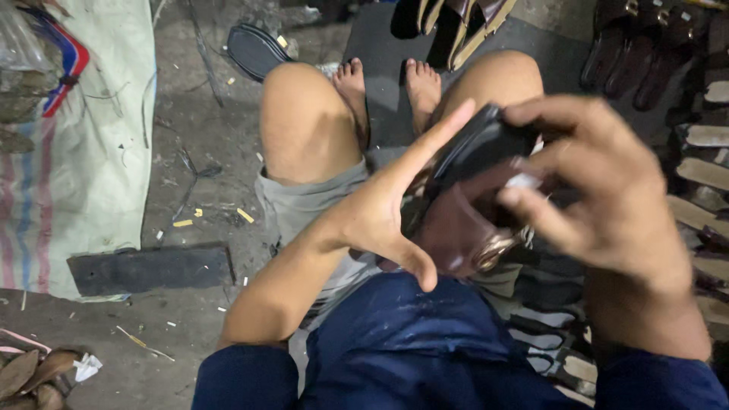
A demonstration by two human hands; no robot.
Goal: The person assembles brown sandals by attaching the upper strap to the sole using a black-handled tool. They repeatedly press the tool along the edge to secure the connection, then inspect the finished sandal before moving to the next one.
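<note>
Your right hand fingers grip the sandal by its black sole, brown strap facing you; left hand open, steadying its side w/ fingers spread.

Setting: small shoemaking workshop, work done seated on the ground. Landmark: the dark mat under the person's bare feet. Right of the mat, rows of brown sandals and pale soles lie stacked. Just beyond the mat, more sandals. Left of the mat, a loose black sole on a dusty concrete floor littered with scraps. Further left, a woven sack and a dark slab.
</note>
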